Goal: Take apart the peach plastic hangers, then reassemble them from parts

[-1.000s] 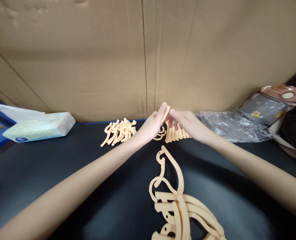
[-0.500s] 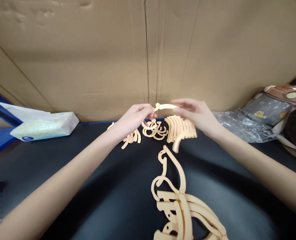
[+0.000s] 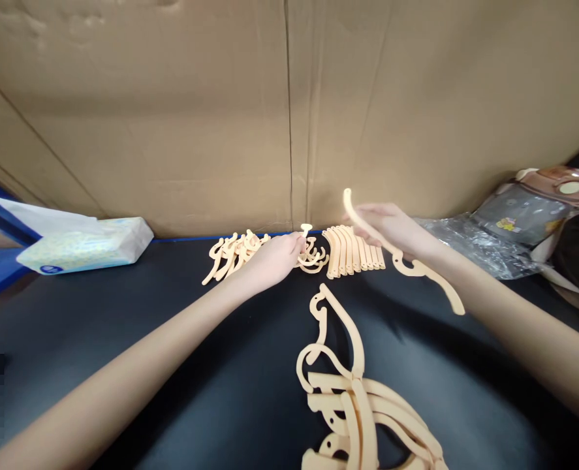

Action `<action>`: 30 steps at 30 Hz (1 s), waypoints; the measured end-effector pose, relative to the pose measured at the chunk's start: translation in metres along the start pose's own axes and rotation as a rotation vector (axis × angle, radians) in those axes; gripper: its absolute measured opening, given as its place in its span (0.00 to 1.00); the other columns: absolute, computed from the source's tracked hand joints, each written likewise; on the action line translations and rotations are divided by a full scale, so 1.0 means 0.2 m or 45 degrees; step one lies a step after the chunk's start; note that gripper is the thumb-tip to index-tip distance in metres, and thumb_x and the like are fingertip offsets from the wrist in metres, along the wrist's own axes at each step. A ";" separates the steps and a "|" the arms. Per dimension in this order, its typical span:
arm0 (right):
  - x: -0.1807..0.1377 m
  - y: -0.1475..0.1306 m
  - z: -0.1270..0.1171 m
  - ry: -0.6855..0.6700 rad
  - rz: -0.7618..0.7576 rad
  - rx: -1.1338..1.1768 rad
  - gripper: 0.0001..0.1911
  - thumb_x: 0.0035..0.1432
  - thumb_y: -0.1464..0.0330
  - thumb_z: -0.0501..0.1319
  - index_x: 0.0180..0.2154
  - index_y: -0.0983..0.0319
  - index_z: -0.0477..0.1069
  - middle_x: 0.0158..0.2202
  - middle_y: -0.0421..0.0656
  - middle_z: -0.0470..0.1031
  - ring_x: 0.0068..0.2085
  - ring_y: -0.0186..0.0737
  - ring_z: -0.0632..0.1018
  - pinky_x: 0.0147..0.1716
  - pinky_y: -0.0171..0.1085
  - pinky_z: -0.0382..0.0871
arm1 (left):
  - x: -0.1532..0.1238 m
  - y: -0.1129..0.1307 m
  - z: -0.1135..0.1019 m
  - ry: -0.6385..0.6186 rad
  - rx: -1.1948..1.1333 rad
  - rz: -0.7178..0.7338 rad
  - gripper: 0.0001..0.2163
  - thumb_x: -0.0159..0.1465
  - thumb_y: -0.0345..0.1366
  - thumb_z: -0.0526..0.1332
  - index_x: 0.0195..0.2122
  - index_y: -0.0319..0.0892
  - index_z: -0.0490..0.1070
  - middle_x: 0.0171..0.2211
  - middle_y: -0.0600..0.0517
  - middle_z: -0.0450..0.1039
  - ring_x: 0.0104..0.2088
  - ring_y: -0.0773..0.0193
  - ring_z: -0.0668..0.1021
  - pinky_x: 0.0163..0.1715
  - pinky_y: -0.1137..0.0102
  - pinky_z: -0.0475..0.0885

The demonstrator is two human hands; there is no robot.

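Note:
My right hand (image 3: 384,225) is closed around two joined beige hanger arms (image 3: 433,277), held tilted above the table, one end up and the other hanging over the wrist. My left hand (image 3: 282,258) pinches a small beige hanger hook (image 3: 307,228); fingers cover part of it. Just past the left hand lies a pile of loose hooks (image 3: 318,261), partly hidden. A row of curved hanger arms (image 3: 350,251) lies below the right hand. Left of the hooks, shorter hanger arms (image 3: 230,251) are heaped.
Folded beige hangers (image 3: 362,405) are stacked on the black table (image 3: 211,378) near me. A tissue pack (image 3: 93,245) stands at left. Clear plastic wrap (image 3: 485,251) and a bottle with a brown lid (image 3: 529,202) are at right. A cardboard wall (image 3: 172,130) rises behind.
My hands have moved apart. The joined arms in my right hand have swung to a slant, reaching further right. My left hand has lowered toward the loose hooks and pinches a small piece.

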State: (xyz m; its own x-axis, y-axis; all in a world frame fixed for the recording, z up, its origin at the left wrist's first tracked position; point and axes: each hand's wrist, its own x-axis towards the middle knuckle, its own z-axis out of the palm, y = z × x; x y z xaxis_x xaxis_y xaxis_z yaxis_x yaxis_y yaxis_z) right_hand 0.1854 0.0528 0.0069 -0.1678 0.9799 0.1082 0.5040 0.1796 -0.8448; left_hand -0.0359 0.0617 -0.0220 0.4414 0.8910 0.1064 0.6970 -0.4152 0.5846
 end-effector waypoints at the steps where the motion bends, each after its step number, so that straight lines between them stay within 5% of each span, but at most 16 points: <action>1: 0.00 0.00 -0.01 0.030 0.067 0.199 0.11 0.63 0.66 0.52 0.35 0.64 0.70 0.20 0.37 0.64 0.16 0.27 0.61 0.16 0.32 0.55 | 0.01 -0.02 0.00 0.008 0.006 -0.042 0.14 0.69 0.40 0.47 0.29 0.42 0.64 0.23 0.53 0.67 0.27 0.60 0.72 0.30 0.68 0.61; 7: 0.02 0.01 0.04 0.290 0.080 0.639 0.04 0.59 0.70 0.53 0.30 0.60 0.61 0.25 0.39 0.71 0.24 0.32 0.72 0.21 0.31 0.65 | 0.01 0.00 -0.04 0.139 -0.108 -0.216 0.20 0.65 0.51 0.51 0.46 0.39 0.66 0.25 0.50 0.71 0.33 0.54 0.75 0.34 0.65 0.65; 10: 0.01 0.02 0.06 0.471 -0.064 0.744 0.08 0.55 0.71 0.55 0.30 0.57 0.54 0.31 0.39 0.75 0.31 0.34 0.77 0.30 0.35 0.72 | 0.02 0.04 -0.08 -0.062 -0.429 -0.175 0.26 0.68 0.54 0.43 0.39 0.39 0.72 0.35 0.45 0.76 0.37 0.58 0.77 0.36 0.67 0.69; 13: 0.01 0.03 0.04 0.598 -0.235 0.634 0.14 0.50 0.72 0.59 0.32 0.56 0.53 0.35 0.37 0.77 0.37 0.36 0.79 0.35 0.37 0.74 | 0.02 0.07 -0.11 -0.307 -0.945 -0.202 0.19 0.67 0.47 0.52 0.33 0.36 0.72 0.38 0.43 0.75 0.34 0.63 0.77 0.35 0.69 0.72; 18: -0.03 0.04 0.04 0.420 -0.531 -0.643 0.14 0.57 0.69 0.60 0.46 0.57 0.66 0.37 0.41 0.78 0.37 0.40 0.79 0.31 0.36 0.67 | 0.00 0.11 -0.11 -0.207 -1.157 -0.269 0.06 0.64 0.27 0.53 0.39 0.37 0.67 0.35 0.47 0.72 0.23 0.72 0.72 0.22 0.75 0.68; 22: -0.08 0.03 0.12 0.375 -0.746 -1.406 0.13 0.66 0.69 0.50 0.48 0.61 0.70 0.34 0.44 0.77 0.33 0.40 0.77 0.26 0.35 0.58 | -0.02 0.15 -0.11 -0.254 -1.135 -0.272 0.06 0.66 0.30 0.52 0.31 0.38 0.65 0.23 0.53 0.65 0.16 0.74 0.64 0.13 0.78 0.57; 26: -0.12 -0.01 0.18 0.203 -0.626 -1.281 0.14 0.63 0.75 0.50 0.47 0.67 0.70 0.33 0.49 0.76 0.34 0.43 0.76 0.28 0.37 0.58 | -0.04 0.20 -0.07 -0.226 -1.043 -0.285 0.11 0.69 0.35 0.48 0.30 0.40 0.62 0.19 0.59 0.54 0.13 0.76 0.55 0.12 0.79 0.47; 30: -0.10 -0.04 0.20 0.085 -0.355 -0.849 0.11 0.60 0.74 0.51 0.40 0.67 0.71 0.29 0.49 0.76 0.29 0.42 0.75 0.28 0.36 0.60 | -0.05 0.23 0.03 0.012 -0.856 -0.255 0.13 0.70 0.36 0.44 0.29 0.41 0.60 0.18 0.60 0.51 0.14 0.75 0.55 0.14 0.78 0.50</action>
State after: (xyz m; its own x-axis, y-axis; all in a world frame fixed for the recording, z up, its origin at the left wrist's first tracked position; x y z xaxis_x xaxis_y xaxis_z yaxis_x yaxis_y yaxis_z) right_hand 0.1506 0.0286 -0.0092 -0.3241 0.8893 0.3226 0.8629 0.4177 -0.2844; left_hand -0.0055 0.0320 -0.0016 0.3341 0.9412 -0.0498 0.2620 -0.0420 0.9641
